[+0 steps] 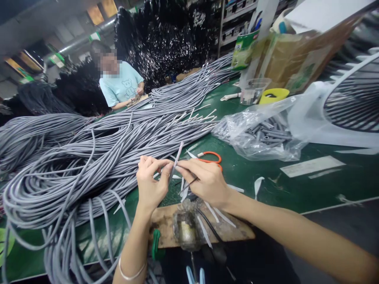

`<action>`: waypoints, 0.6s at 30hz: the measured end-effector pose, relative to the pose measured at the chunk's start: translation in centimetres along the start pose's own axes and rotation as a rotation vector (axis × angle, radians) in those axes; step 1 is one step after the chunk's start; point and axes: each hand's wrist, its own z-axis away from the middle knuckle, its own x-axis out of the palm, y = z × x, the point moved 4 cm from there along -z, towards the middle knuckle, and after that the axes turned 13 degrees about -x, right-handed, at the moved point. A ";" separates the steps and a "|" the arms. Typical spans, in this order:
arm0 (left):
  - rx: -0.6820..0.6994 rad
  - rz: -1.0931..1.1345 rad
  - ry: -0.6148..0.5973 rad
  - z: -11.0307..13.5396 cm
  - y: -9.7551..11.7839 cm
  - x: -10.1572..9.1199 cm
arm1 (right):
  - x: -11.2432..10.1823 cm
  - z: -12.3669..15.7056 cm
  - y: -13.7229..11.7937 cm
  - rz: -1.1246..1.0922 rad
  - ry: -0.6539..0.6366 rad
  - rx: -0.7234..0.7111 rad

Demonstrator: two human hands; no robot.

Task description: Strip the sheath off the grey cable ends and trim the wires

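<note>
Above the wooden board, my left hand point(151, 181) is closed in a pinch on a grey cable, whose pale stripped end point(179, 151) points up between my hands. My right hand point(207, 179) meets it from the other side, its thumb and fingertip pinched on the same cable end. A thin dark strip point(188, 186) shows under the right fingers; I cannot tell what it is. Just behind my right hand lie orange-handled scissors point(211, 154), partly hidden. Below sits a small motor-like metal device point(187, 230) fixed on the wooden board point(237, 230).
Large bundles of grey cable point(74, 165) cover the left of the green table point(251, 173). To the right are a clear bag of grey tubes point(263, 132), a white fan point(349, 102), a yellow tape roll point(274, 95) and a cardboard box point(293, 59). Across the table sits a person point(122, 83).
</note>
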 end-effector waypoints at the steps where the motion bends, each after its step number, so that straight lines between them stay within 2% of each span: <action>1: -0.007 -0.010 -0.011 -0.1 -0.1 -0.1 | 0.0 0.0 0.2 -0.017 -0.006 0.013; 5: -0.060 -0.070 0.004 -0.4 -1.1 -0.5 | -0.2 -0.3 0.3 -0.123 -0.034 0.069; 9: -0.149 -0.128 0.103 -0.8 -2.6 -1.2 | -0.3 -0.4 0.3 -0.183 -0.064 0.133; 11: -0.238 -0.140 0.208 -1.1 -3.7 -2.1 | -0.4 -0.5 0.3 -0.219 -0.060 0.173; 13: -0.384 -0.121 0.376 -1.2 -5.0 -3.5 | -0.4 -0.4 0.4 -0.266 -0.042 0.221; 14: -0.458 -0.087 0.417 -1.3 -5.5 -4.0 | -0.4 -0.4 0.4 -0.293 -0.032 0.250; 15: -0.514 -0.035 0.371 -1.4 -6.0 -4.2 | -0.4 -0.4 0.5 -0.324 -0.022 0.283; 16: -0.544 0.030 0.222 -1.6 -6.1 -3.7 | -0.3 -0.3 0.6 -0.362 -0.019 0.320; 18: -0.504 0.189 -0.282 -1.4 -5.3 -1.3 | 0.0 -0.2 0.9 -0.472 -0.025 0.411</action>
